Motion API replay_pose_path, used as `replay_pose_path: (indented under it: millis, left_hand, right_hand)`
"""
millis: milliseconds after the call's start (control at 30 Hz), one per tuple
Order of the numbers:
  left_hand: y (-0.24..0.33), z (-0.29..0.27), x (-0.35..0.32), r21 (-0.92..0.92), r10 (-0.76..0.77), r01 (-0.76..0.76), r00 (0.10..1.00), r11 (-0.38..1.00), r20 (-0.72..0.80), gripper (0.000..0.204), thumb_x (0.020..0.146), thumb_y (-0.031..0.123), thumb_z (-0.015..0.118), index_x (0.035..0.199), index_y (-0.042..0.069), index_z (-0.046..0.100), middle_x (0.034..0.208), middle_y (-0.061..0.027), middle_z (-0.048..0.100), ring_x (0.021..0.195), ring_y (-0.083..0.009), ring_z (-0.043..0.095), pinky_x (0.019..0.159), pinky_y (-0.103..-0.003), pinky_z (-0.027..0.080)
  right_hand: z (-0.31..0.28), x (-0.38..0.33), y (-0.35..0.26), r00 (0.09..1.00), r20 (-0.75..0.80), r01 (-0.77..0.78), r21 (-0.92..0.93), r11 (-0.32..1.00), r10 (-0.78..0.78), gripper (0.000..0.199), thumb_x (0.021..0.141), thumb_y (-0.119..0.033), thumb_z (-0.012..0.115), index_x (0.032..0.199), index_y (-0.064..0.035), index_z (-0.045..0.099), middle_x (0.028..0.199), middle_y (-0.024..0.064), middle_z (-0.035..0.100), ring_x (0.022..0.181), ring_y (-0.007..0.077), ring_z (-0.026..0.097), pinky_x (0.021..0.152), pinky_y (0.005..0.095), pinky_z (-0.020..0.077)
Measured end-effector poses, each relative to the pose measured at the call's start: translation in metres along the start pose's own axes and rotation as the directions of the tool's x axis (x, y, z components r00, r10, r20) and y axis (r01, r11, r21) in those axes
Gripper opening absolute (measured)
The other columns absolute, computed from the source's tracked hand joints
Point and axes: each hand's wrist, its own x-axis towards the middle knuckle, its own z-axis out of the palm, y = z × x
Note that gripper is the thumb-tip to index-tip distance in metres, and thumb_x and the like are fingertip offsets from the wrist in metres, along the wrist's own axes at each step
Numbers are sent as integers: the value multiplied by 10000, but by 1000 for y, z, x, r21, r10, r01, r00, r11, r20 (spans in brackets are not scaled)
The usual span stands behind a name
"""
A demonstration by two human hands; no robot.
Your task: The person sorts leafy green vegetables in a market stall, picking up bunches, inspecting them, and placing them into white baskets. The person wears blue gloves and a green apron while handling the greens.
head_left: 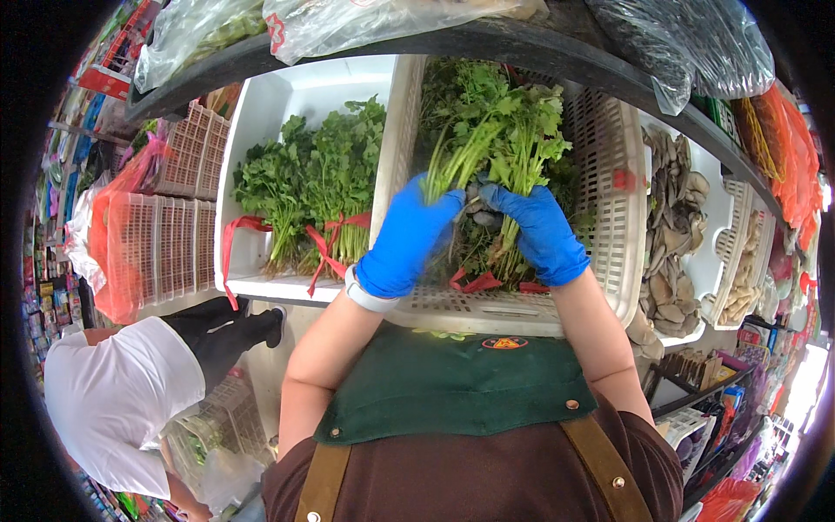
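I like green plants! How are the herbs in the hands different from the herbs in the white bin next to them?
The held herb bunches are gripped by the left hand and right hand in blue gloves, over a slatted crate; the binned herb bunches stand untouched in a solid white bin. The held ones show long pale stems; the binned ones look bushier, tied with red ribbons. Both are leafy and green.

Both gloves are bright blue, left hand (407, 237) and right hand (541, 233). The herb bunch (496, 130) is green; red ribbons (327, 248) tie neighbouring bunches. The slotted crate (609, 217) is cream, the apron (452, 387) dark green.
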Motion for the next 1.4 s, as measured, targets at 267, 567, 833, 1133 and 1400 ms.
replay_pose_path:
  millis: [267, 567, 833, 1133, 1400]
  left_hand:
    - [-5, -1, 6, -51, 47, -49, 998, 997, -35, 245, 813, 187, 590, 996, 30, 544, 607, 12, 514, 455, -55, 435, 415, -199, 336]
    - [-4, -6, 9, 101, 31, -25, 998, 995, -55, 200, 820, 183, 573, 924, 12, 575, 593, -3, 523, 444, -72, 453, 402, -214, 354]
    - [10, -16, 12, 5, 55, -55, 989, 998, -140, 203, 826, 173, 558, 946, 13, 588, 622, -10, 558, 424, -45, 424, 393, -189, 320]
    - [36, -24, 1, -81, 139, -145, 988, 986, -68, 226, 828, 150, 544, 1018, 41, 602, 692, 14, 593, 408, 1, 301, 385, -159, 218]
    - [22, -36, 3, -178, 137, -131, 990, 975, 24, 290, 820, 170, 549, 1075, 37, 584, 831, -11, 637, 446, 16, 317, 398, -138, 235]
  right_hand:
    - [-1, -3, 13, 999, 42, 28, 138, 990, -34, 241, 847, -58, 540, 1086, -29, 537, 976, 91, 622, 845, 197, 616, 690, 302, 528]
    - [2, -3, 19, 991, -24, 131, 76, 988, -130, 253, 822, -12, 536, 1072, 31, 541, 985, 110, 607, 866, 190, 599, 729, 309, 520]
    - [3, -20, 17, 997, -27, 76, 34, 997, -75, 254, 832, -22, 519, 1078, 36, 524, 959, 114, 614, 864, 196, 604, 725, 305, 506]
    - [-33, -16, 6, 992, 4, -116, -307, 945, 123, 261, 834, -103, 566, 1072, 3, 548, 960, 84, 617, 840, 171, 611, 673, 280, 496]
    - [-42, -10, 15, 984, -73, 111, -468, 877, -163, 279, 829, -140, 559, 1070, 1, 555, 908, 71, 621, 754, 113, 583, 653, 254, 464]
